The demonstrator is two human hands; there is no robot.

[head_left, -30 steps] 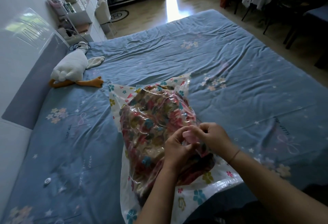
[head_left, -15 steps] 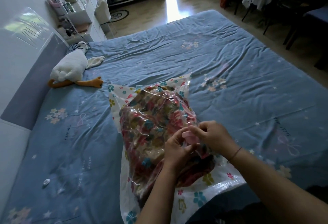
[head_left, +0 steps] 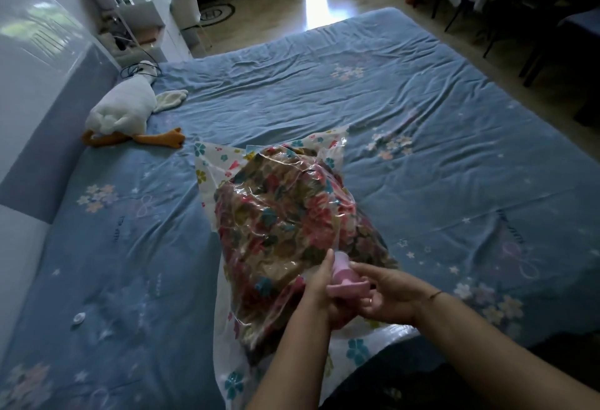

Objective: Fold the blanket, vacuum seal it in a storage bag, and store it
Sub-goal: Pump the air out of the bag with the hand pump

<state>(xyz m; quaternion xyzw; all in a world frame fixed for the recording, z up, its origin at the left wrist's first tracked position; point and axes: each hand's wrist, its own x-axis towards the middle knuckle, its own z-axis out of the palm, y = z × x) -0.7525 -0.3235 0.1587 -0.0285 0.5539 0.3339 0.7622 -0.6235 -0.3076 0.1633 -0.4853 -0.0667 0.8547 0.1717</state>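
- Our left grip (head_left: 319, 286) and right grip (head_left: 388, 293) both grasp a pink plastic piece (head_left: 344, 277).
- We hold it over the near end of the storage bag (head_left: 211, 166).
- The floral blanket (head_left: 285, 215) sits inside the bag, on the blue bed (head_left: 438, 111).
- A plush goose (head_left: 123, 108) lies well apart.

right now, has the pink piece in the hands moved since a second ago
Yes. The pink piece, gripped by the left hand and right hand, sits nearer the person, farther from the plush goose than before.

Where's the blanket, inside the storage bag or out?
Inside: the floral blanket shows through the clear plastic of the storage bag, which wrinkles over it. Whether the bag is sealed: cannot tell.
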